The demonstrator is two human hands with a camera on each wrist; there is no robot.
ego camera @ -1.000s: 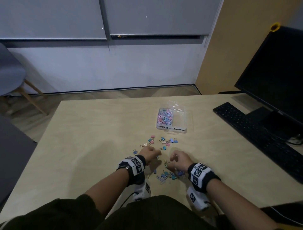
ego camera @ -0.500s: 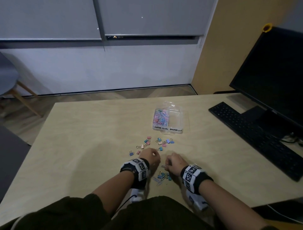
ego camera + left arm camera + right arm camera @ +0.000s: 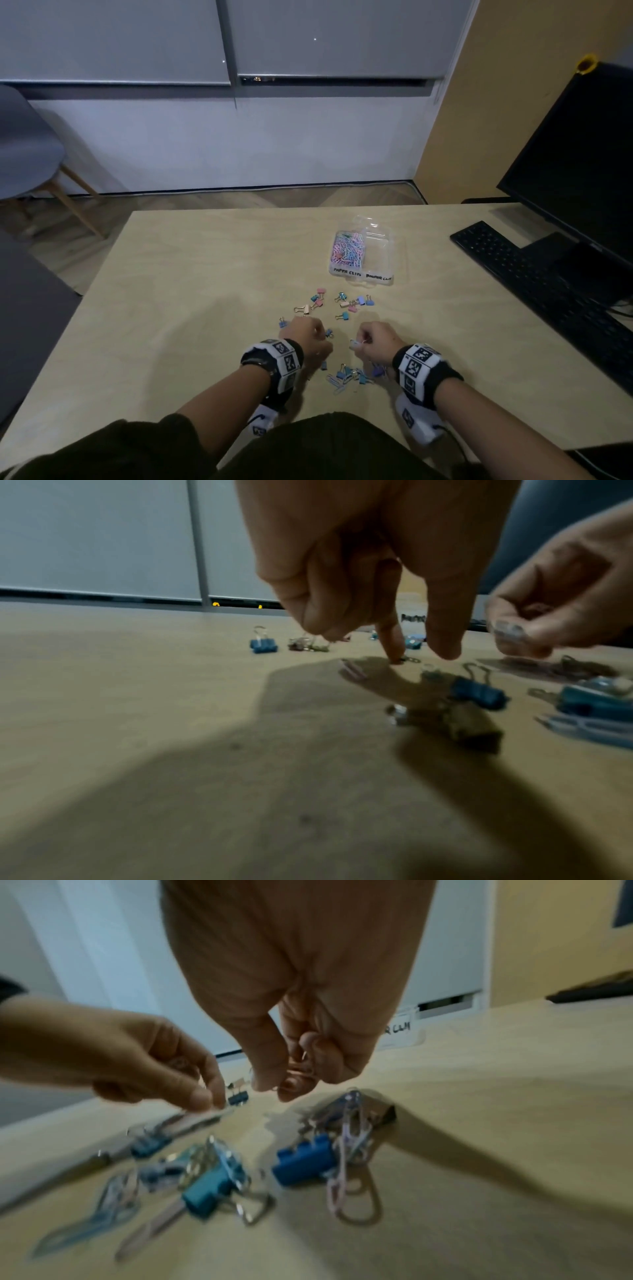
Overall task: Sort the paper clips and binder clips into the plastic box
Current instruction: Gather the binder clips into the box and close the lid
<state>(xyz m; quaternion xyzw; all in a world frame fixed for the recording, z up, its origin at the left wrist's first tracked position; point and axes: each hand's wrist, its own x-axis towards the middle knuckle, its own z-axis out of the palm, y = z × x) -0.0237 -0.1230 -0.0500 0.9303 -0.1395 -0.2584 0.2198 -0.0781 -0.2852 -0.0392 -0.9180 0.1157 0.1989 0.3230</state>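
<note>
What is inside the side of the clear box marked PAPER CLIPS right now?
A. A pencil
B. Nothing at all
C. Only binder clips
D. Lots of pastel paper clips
D. In the head view the left compartment of the plastic box, above the PAPER CLIPS label, holds a heap of pink, blue and white paper clips, while the binder clips lie loose on the table.

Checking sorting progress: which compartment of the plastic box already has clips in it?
The left compartment of the plastic box, labelled for paper clips; the compartment beside it looks empty.
</note>
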